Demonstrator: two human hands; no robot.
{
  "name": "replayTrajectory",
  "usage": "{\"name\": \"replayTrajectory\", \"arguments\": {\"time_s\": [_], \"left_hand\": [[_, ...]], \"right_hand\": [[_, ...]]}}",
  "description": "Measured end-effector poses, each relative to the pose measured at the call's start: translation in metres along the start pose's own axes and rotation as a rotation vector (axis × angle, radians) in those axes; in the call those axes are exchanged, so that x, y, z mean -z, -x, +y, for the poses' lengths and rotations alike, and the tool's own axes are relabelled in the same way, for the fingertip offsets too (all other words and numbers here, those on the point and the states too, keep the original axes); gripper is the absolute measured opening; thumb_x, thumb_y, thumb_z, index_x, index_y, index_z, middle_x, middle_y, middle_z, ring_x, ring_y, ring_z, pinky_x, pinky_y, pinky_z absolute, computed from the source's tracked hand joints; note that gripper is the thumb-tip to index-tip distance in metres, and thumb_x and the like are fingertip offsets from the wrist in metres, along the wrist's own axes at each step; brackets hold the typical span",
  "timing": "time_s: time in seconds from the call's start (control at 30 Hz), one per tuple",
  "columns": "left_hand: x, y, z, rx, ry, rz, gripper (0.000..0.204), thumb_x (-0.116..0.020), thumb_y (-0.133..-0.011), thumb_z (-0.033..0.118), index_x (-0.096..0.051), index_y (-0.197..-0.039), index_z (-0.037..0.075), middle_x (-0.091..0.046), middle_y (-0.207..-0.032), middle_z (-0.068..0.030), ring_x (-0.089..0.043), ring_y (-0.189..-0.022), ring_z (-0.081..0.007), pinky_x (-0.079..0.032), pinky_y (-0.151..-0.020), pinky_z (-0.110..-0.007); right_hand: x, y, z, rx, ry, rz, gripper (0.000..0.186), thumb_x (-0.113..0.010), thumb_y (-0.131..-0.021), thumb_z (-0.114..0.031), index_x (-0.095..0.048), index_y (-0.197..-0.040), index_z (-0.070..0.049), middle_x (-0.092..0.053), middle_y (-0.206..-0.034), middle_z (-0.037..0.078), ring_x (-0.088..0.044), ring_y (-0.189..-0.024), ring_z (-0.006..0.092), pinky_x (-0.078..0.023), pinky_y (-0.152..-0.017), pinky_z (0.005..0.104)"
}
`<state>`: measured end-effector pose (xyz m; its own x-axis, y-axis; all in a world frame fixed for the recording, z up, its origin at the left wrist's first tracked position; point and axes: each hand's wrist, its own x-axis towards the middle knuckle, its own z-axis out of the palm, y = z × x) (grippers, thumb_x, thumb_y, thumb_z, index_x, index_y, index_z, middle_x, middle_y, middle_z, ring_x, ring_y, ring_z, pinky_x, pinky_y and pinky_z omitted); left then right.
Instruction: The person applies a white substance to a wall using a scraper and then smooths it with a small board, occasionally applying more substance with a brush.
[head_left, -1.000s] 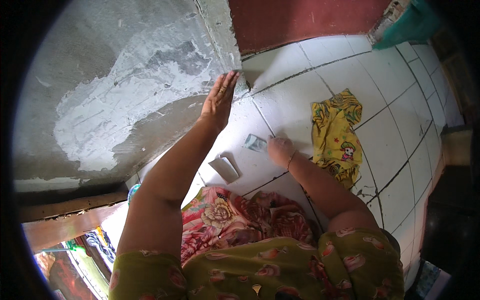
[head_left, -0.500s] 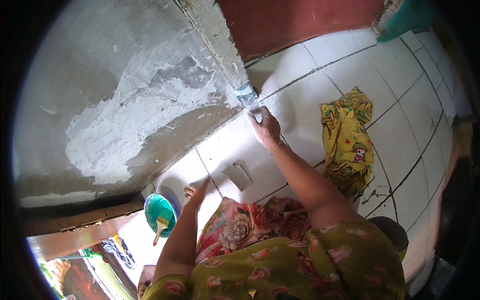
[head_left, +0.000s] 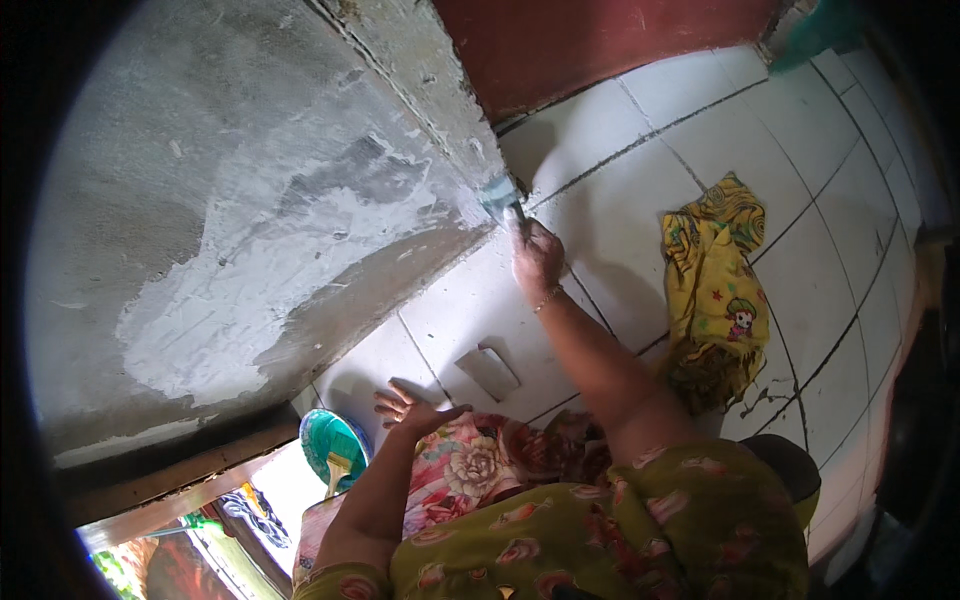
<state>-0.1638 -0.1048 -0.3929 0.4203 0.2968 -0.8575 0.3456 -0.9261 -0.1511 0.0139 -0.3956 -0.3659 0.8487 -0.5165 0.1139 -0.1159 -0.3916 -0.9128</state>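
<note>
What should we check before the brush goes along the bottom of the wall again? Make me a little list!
1. Right hand grips the small blue-bristled paintbrush: ok.
2. Bristles touch the foot of the rough grey plastered wall: ok.
3. Left hand rests on the white tiled floor for support: ok.
4. Round teal bowl with a second brush lies near the left hand: ok.
5. Yellow patterned cloth lies apart from the brush: ok.
6. Enough paint on the bristles: cannot tell.
</note>
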Motion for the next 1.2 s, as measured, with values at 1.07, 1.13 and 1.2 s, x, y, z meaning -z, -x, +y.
{"name": "replayTrajectory", "arguments": {"time_s": [1.07, 1.13, 1.2], "left_hand": [[0.034, 0.038, 0.021, -0.083, -0.039, 0.032, 0.109, -0.067, -0.061, 0.076, -0.035, -0.135, 0.001, -0.022, -0.128, -0.0320, -0.021, -0.124, -0.0455, -0.017, -0.107, -0.050], [0.034, 0.039, 0.020, -0.079, -0.035, 0.030, 0.111, -0.067, -0.060, 0.076, -0.032, -0.136, 0.001, -0.018, -0.129, -0.0320, -0.017, -0.124, -0.0465, -0.015, -0.107, -0.051], [0.033, 0.039, 0.019, -0.076, -0.033, 0.030, 0.113, -0.067, -0.060, 0.076, -0.030, -0.136, 0.001, -0.014, -0.129, -0.0320, -0.014, -0.124, -0.0476, -0.014, -0.107, -0.052]], "right_hand": [[0.062, -0.023, -0.005, -0.021, -0.098, -0.083, 0.045, -0.064, -0.084, -0.049, -0.071, -0.089, -0.005, -0.068, -0.077, 0.015, -0.065, -0.068, 0.0290, -0.050, -0.065, 0.0371], [0.052, -0.009, -0.007, -0.010, 0.009, -0.131, 0.045, -0.063, -0.084, -0.049, -0.069, -0.085, -0.004, -0.067, -0.075, 0.017, -0.065, -0.068, 0.0321, -0.050, -0.064, 0.0393], [0.041, 0.003, 0.000, 0.055, 0.045, -0.127, 0.047, -0.063, -0.084, -0.050, -0.068, -0.081, -0.003, -0.066, -0.074, 0.019, -0.064, -0.069, 0.0355, -0.050, -0.063, 0.0417]]}}
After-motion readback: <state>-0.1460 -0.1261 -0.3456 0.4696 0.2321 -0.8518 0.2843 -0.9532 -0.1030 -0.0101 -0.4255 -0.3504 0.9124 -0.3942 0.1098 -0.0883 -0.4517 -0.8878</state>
